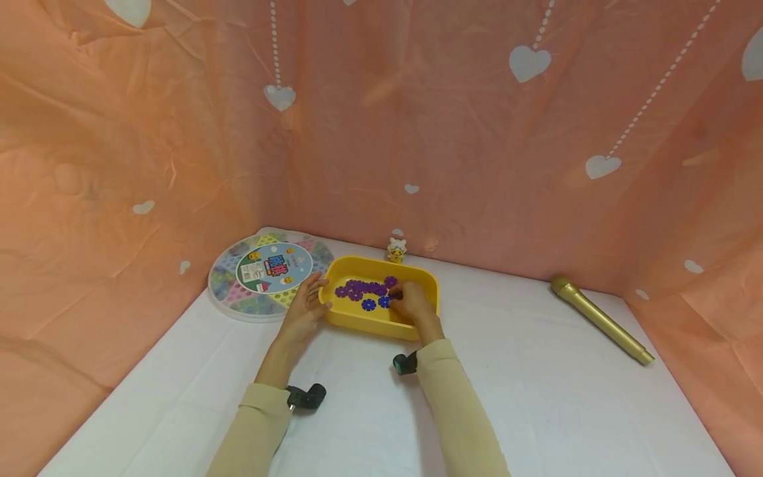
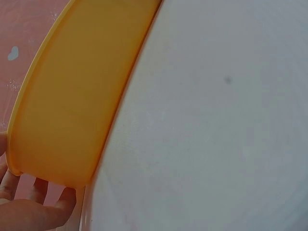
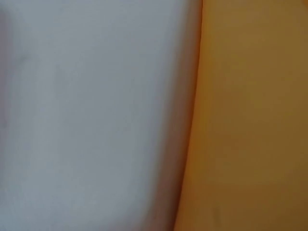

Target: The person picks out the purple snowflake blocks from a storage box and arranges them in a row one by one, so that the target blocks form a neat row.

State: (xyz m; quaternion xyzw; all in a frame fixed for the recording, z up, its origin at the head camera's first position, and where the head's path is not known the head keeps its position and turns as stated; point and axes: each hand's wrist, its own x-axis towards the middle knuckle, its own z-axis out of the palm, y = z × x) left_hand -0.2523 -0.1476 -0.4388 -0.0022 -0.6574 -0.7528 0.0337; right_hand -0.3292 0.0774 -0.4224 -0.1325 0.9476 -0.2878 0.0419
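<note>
Item 1, yellow tray (image 1: 358, 318): 1 piece, rounded rectangle, standing on the white table (image 1: 536, 397) near the back, just right of the round game board (image 1: 268, 275). I read the left hand (image 1: 305, 306) as steadying it: fingers lie straight against the tray's left end wall, nothing gripped. The left wrist view shows the same, fingertips (image 2: 38, 202) under the tray's curved outer wall (image 2: 72, 110).

Item 2, flower-shaped pieces (image 1: 363, 289): lying on the tray floor, a purple cluster toward the back and 2 blue ones nearer the front. I count about 7 purple, but they overlap, so I cannot fix that number. All sit inside the tray; none show on the table.

Item 3, right hand (image 1: 410, 306): reaching over the tray's near rim, fingers curled down at the blue piece (image 1: 384, 301). It looks like a pinch on that piece, though the fingertips cover the contact and the right wrist view shows only tray wall (image 3: 250, 120) and table.

Step in hand, my judgement: picking or sorting pieces within the tray, with the far hand bracing. The next move calls for a small, clean lift of 1 flat piece without dragging its neighbours, and for the tray to be held firm.

Other stock: 1 game board, 1 small toy figure (image 1: 396, 250) behind the tray, 1 gold microphone (image 1: 601, 320) well apart at right, 2 beige sleeves.
</note>
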